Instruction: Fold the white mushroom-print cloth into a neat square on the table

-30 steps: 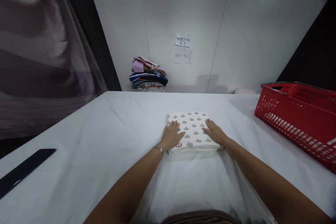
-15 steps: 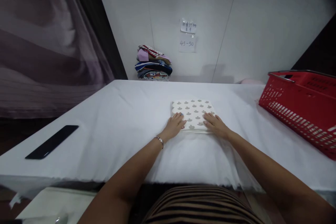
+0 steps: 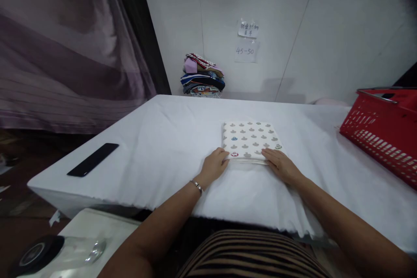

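A folded white cloth (image 3: pixel 249 137) lies flat on the white-covered table in front of me. Small grey shapes are printed over it, a few of them blue, red and green. My left hand (image 3: pixel 215 165) is at its near left corner, fingers closed together on the edge. At the near right part of the same edge, my right hand (image 3: pixel 280 166) has its fingers on top and the thumb lower down, gripping the fold. What the fingertips do under the edge is partly hidden.
A red plastic basket (image 3: pixel 384 132) stands at the right of the table (image 3: pixel 169 139). A black phone-like slab (image 3: pixel 93 160) lies at the left. Stacked folded fabrics (image 3: pixel 203 76) sit by the back wall. Lower left, a clear jar with a black lid (image 3: pixel 39 252) lies on a pale surface.
Both hands have slid back from the cloth's top to its near edge and their fingers have closed there. The view has shifted left, showing more of the jar.
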A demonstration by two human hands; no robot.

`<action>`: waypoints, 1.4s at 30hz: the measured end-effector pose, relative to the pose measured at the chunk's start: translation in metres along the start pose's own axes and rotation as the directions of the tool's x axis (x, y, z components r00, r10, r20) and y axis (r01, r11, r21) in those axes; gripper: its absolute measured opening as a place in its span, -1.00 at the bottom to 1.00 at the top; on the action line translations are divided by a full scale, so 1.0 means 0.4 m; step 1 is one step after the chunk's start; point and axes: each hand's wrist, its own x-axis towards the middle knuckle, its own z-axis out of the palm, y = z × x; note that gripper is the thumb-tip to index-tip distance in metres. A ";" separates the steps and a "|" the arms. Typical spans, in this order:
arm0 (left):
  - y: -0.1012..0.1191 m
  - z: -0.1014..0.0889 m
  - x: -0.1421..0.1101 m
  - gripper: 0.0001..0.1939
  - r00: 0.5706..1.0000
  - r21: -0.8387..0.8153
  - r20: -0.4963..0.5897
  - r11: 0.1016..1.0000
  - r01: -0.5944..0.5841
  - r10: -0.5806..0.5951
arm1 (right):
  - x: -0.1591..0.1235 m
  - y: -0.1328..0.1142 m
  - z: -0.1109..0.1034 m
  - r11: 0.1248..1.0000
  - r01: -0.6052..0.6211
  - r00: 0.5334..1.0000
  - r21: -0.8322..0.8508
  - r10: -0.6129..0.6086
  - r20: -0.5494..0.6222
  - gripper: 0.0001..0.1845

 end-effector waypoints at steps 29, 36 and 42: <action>0.079 0.029 0.071 -0.77 0.951 0.066 0.019 0.948 -0.310 0.309 | 0.054 -0.140 0.016 1.000 0.022 0.992 -0.001 -0.022 0.127 -0.37; 0.059 0.046 0.063 -0.71 0.957 0.016 0.017 0.957 -0.290 0.290 | -0.024 -0.059 -0.027 0.995 -0.086 0.994 -0.055 0.090 0.069 -0.44; 0.060 0.003 0.109 -0.72 0.987 -0.192 0.027 0.970 -0.149 0.158 | -0.029 -0.003 -0.034 0.959 -0.282 0.956 -0.023 0.283 0.077 -0.43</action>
